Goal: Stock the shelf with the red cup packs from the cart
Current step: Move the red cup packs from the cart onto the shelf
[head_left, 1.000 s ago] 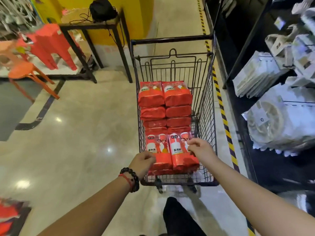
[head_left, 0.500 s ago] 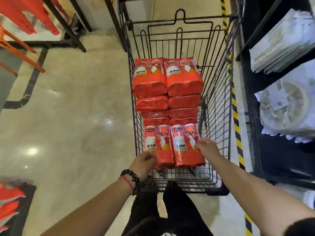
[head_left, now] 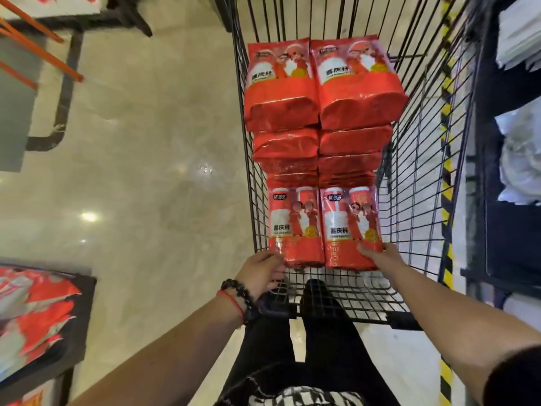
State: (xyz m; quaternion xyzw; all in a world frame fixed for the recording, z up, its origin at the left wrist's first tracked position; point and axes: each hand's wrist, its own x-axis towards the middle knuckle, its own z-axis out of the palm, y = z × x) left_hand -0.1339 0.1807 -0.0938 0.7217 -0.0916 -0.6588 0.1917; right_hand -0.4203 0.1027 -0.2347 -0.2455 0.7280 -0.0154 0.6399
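Red cup packs (head_left: 322, 118); black wire cart (head_left: 415, 159); yellow-black striped floor tape (head_left: 446, 183).

Red cup packs (head_left: 295, 227) glossy plastic film, cart (head_left: 415, 159) black wire metal, floor (head_left: 146, 171) polished

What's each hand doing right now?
Left hand: holding the left near pack.
Right hand: holding the right near pack.
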